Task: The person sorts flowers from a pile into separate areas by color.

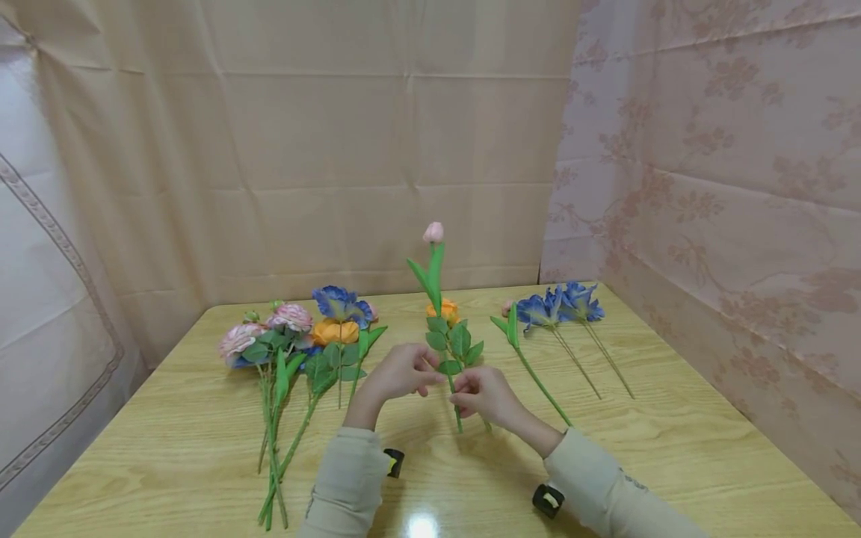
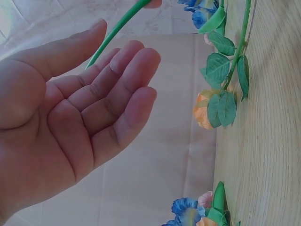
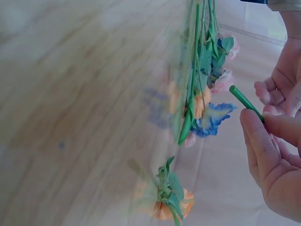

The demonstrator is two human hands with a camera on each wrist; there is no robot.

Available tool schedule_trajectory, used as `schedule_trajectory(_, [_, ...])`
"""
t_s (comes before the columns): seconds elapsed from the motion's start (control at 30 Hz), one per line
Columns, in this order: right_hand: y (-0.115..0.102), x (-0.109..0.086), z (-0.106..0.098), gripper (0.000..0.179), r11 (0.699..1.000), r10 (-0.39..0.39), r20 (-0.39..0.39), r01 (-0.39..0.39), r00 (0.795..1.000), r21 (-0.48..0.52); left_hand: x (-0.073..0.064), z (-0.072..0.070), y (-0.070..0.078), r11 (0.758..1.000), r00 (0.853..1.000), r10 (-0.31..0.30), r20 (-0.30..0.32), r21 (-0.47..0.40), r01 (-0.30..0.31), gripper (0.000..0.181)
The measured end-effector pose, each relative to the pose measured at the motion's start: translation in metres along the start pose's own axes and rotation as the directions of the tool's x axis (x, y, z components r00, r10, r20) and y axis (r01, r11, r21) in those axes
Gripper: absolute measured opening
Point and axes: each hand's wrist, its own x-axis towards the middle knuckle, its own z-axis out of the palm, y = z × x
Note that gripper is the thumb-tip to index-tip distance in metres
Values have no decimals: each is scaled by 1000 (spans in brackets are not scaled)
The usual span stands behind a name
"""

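A pink tulip (image 1: 433, 232) with long green leaves is held up over the middle of the table. Its stem is pinched low down between thumb and fingers of my right hand (image 1: 489, 397); the cut end of the green stem (image 3: 246, 101) sticks out past the fingertips in the right wrist view. My left hand (image 1: 400, 371) is beside the stem, palm toward it, with fingers loosely bent and holding nothing. In the left wrist view the stem (image 2: 117, 28) passes behind the left thumb and fingers. Behind the hands an orange flower (image 1: 444, 309) with broad leaves lies on the table.
On the left of the wooden table (image 1: 168, 448) lies a bunch of flowers: pink blooms (image 1: 291, 317), an orange flower (image 1: 335, 332), a blue flower (image 1: 338, 305) and green stems. To the right lie another tulip (image 1: 538, 381) and two blue flowers (image 1: 580, 302). Curtains hang behind.
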Motion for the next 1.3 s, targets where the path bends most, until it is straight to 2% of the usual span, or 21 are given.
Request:
schedule_trajectory(0.3, [7,-2,-8,9,999,33,-33,-33,999,1,1,0,-3,999,1000,-25,11,36,25,19])
schedule_trajectory(0.6, [11,-3,-15,5,998,36,-61,-39,997,-46,1,0,-5,998,999,-33,15,46,32,22])
schedule_trajectory(1.0, [18,-8,-29,3,986,128,-94,-137,987,-99,1,0,-9,998,999,-36,17,43,36,23])
schedule_trajectory(1.3, [23,-11,-43,3,960,230,-126,-246,965,-133,1,-1,-8,997,999,-37,24,62,36,26])
